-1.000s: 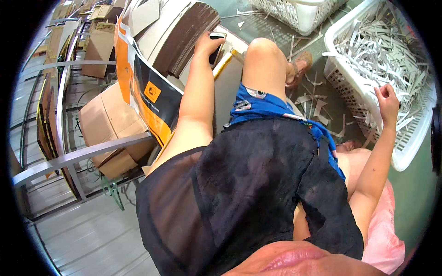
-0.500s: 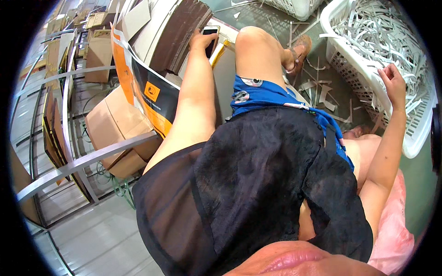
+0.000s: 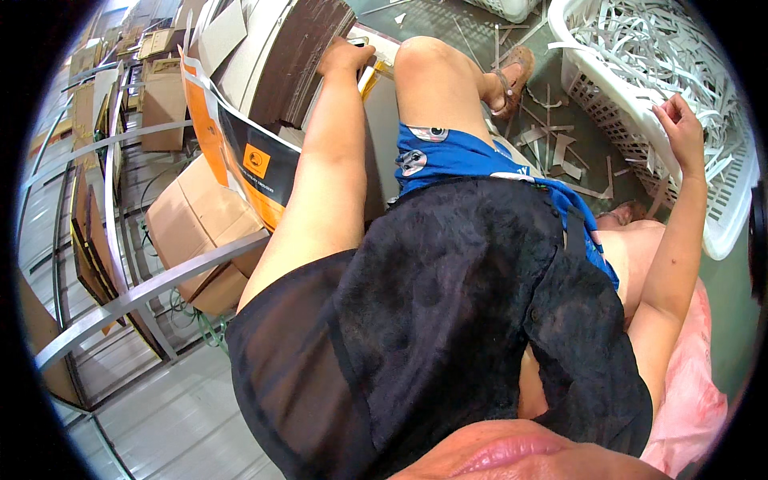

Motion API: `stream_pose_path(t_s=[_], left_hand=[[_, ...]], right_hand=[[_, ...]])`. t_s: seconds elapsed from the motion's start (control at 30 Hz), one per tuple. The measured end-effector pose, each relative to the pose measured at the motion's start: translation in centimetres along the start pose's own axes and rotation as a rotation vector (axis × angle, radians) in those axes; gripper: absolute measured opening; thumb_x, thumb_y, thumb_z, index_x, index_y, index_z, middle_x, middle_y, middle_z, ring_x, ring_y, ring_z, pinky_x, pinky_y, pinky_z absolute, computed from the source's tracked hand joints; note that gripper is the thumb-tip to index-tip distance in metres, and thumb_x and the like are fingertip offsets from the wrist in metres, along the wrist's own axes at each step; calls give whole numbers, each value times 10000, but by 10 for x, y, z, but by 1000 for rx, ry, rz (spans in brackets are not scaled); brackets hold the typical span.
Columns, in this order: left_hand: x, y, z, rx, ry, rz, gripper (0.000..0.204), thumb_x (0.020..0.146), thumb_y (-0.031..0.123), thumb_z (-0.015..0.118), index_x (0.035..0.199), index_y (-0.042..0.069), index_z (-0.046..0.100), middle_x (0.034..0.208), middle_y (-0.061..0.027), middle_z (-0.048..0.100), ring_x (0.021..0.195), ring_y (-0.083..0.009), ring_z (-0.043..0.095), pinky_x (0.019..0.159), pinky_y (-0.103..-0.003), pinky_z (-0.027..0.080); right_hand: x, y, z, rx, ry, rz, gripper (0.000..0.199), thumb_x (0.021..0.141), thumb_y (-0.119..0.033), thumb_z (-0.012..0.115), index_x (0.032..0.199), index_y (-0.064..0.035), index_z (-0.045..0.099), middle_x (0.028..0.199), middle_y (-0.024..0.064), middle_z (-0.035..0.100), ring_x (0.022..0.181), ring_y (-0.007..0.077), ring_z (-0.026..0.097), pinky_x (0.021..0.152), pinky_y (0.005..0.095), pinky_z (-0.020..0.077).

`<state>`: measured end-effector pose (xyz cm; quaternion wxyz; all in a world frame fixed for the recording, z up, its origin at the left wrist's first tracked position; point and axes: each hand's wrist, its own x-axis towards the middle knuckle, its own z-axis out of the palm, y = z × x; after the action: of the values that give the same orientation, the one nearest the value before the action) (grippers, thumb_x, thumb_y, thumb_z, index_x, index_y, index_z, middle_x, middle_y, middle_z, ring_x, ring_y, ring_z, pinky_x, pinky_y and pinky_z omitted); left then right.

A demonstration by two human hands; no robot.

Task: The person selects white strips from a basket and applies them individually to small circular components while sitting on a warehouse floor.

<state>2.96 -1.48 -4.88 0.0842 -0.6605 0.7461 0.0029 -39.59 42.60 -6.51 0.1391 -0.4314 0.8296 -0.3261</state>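
At the upper middle, my left hand (image 3: 342, 56) is closed around a smartphone (image 3: 360, 41), whose top end shows past my fingers. That hand is beside the cut edges of a thick stack of grey-brown board sheets (image 3: 298, 68). On the right, my right hand (image 3: 682, 128) is raised over the near rim of a white plastic basket (image 3: 588, 76). Its fingers are loosely bent, the thumb stands apart, and nothing shows in them. Tangled white paper strips (image 3: 656, 48) fill the basket.
Paper scraps (image 3: 566, 152) litter the green floor between my foot and the basket. An orange and black printed sheet (image 3: 252, 156) stands left of my arm, beside a brown cardboard box (image 3: 204, 216) and a curved metal rail (image 3: 152, 292). Another white basket (image 3: 512, 8) is at the top.
My left hand has turned and shifted slightly up and left, so less of the phone shows. My right hand has risen a little, and its thumb and fingers have spread slightly.
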Motion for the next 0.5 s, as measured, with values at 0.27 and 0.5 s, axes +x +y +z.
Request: stream_pose_path(t_s=[0.27,0.5], left_hand=[[6,-10,0,-164,27,7,870,685,548,669,1340,15,460,1305,-205,553,1214,-319,538,989,-457,424],[14,-28,-1,-777,222,-276,666,772,531,630,983,-99,673,1042,-274,654,950,-387,647,877,-438,484]], right_hand=[[-2,2,-3,11,11,4,287,858,-229,692,786,-34,494,651,-15,465,610,90,402,577,252,360],[-2,7,-10,-28,40,7,313,864,-255,680,774,-35,477,651,-15,462,609,98,401,578,257,355]])
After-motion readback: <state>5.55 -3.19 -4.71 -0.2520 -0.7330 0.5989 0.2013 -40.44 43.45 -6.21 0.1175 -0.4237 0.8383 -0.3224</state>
